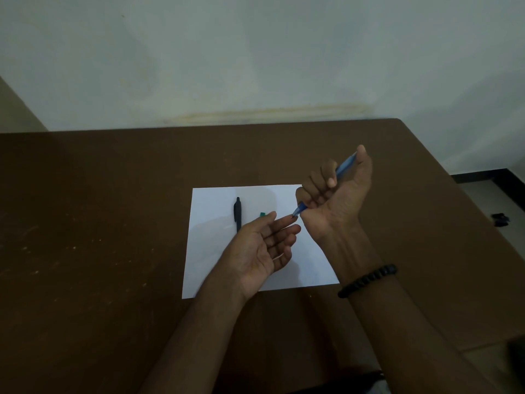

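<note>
My right hand point(336, 191) grips a blue pen point(342, 168) in a fist, thumb on its upper end, tip pointing down-left. The pen's tip point(295, 215) touches or nearly touches a fingertip of my left hand point(262, 248), which is held palm up with relaxed fingers above a white sheet of paper point(216, 251). A black pen point(237, 213) lies on the sheet, partly hidden by my left hand. A small green object point(262, 214) lies on the paper beside it, mostly hidden behind my left fingers.
The paper lies on a brown table point(99, 223) set against a pale wall point(255, 52). The table's right edge runs diagonally at the right. A small dark object point(500, 219) lies on the floor beyond it. A black bead bracelet point(368, 280) is on my right wrist.
</note>
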